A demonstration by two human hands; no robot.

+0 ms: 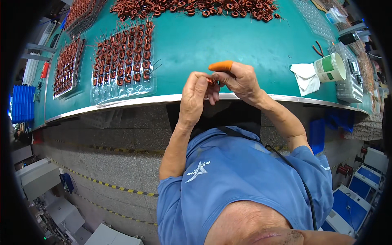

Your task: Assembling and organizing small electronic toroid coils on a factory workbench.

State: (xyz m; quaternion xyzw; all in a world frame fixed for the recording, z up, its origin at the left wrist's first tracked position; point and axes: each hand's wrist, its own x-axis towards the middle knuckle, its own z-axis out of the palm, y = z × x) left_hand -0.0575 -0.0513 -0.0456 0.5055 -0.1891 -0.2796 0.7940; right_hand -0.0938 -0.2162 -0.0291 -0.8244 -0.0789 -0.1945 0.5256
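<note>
A small copper coil (211, 81) is held between both hands, just above the near edge of the green table (228, 45). It is pinched by the left hand (195, 94) with the thumb and fingers closed tight around it, so most of the coil is hidden and only a little shiny brown wire is seen. It is also pinched from the other side by the right hand (241, 79), and its first finger is stretched out and covered by an orange rubber finger cap (221, 65). The cap is likely worn so the thin wire is gripped well and the finger is kept safe. Both wrists are bent inward, and the forearms are brought up from the blue shirt (245, 179) so the coil is kept close to the eyes. To the left, a clear plastic tray (122, 87) is set on the table, and many coils are stood in neat rows in its little pockets, probably so they do not roll or tangle. More trays are seen farther left. A loose pile of coils (196, 8) is spread along the far side. To the right, a white cup with a green band (330, 67) is laid beside a white cloth (306, 77), within easy reach.
</note>
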